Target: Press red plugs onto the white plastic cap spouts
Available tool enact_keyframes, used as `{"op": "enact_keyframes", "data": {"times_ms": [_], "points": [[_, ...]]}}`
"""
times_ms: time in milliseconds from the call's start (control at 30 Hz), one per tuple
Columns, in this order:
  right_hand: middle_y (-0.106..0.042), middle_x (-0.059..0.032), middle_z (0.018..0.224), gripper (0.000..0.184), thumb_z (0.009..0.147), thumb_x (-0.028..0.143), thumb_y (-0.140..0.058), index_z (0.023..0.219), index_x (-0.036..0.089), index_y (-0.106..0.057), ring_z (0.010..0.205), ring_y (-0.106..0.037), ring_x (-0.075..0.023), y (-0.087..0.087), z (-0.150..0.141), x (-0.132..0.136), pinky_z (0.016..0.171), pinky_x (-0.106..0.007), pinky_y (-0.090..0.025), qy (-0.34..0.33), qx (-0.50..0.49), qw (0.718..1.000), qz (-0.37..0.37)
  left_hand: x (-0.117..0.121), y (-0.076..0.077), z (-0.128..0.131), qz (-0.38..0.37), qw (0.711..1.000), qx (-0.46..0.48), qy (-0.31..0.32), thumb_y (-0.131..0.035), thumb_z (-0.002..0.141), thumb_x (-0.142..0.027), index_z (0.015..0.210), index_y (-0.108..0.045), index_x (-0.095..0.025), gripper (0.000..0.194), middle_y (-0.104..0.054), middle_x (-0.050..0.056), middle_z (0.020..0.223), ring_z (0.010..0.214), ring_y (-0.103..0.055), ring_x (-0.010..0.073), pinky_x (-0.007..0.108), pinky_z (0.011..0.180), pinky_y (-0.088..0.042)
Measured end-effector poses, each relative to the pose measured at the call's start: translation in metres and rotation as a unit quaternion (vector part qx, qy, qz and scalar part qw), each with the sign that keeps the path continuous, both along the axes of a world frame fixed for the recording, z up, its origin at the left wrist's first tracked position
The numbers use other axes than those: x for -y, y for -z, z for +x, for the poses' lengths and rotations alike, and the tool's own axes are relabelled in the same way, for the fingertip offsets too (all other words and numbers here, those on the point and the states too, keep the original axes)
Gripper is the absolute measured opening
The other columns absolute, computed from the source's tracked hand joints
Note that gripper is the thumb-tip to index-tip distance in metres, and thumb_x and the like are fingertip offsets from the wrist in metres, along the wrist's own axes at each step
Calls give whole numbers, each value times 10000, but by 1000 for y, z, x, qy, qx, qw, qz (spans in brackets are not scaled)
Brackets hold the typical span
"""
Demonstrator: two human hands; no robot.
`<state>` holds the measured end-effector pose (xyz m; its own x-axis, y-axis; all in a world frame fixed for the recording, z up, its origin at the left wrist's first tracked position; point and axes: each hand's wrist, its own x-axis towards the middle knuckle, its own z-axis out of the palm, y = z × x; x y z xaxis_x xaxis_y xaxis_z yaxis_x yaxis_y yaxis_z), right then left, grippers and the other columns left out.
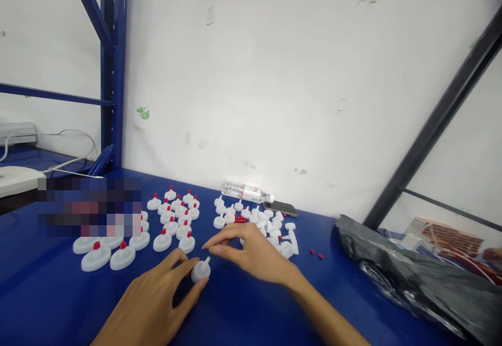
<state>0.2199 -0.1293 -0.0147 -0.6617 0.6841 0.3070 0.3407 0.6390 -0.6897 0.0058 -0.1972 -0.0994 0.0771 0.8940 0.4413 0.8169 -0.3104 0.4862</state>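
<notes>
Here the blue table (243, 309) is spreading out beneath everything, with the clear bottle (247, 192) lying on its side near the wall. Well to the bottle's right and nearer the camera, the dark plastic bag (427, 283) is slumping. In front of the bottle, the left hand (155, 296) is curling partly closed, thumb and fingers gripping the held white cap (201, 272), its bare nozzle pointing up. The right hand (254, 249) is hovering between that cap and the bottle, thumb and forefinger almost together; whether they are pinching anything, one cannot tell. The phone (281, 208) is lying just beside the bottle's neck. Red-tipped caps (162, 241) are standing to the bottle's left, loose white parts (288, 249) are crowding before it, and tiny red tips (240, 220) are clustering among them.
</notes>
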Motion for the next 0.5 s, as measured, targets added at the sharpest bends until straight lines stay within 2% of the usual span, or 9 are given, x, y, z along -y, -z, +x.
{"op": "enact_keyframes", "data": {"times_ms": [233,500], "points": [[-857,-6,958,101,981,237,-815,1027,249,-903,853,-770,-167,3,-6,6,855,-277,-595,-21,-6,998,-66,2,-2,0,-51,998,-22,-1,-474,997,-556,986,-850,-319,445,-746,15,870,686,-764,181,296,638,-481],[-858,-3,946,68,976,255,-838,1020,240,-889,854,-786,-171,16,-8,5,832,-267,-591,-29,0,998,-57,1,-3,0,-74,996,-43,-15,-501,972,-534,883,-803,-263,416,-709,22,790,604,-703,180,297,584,-411]]}}
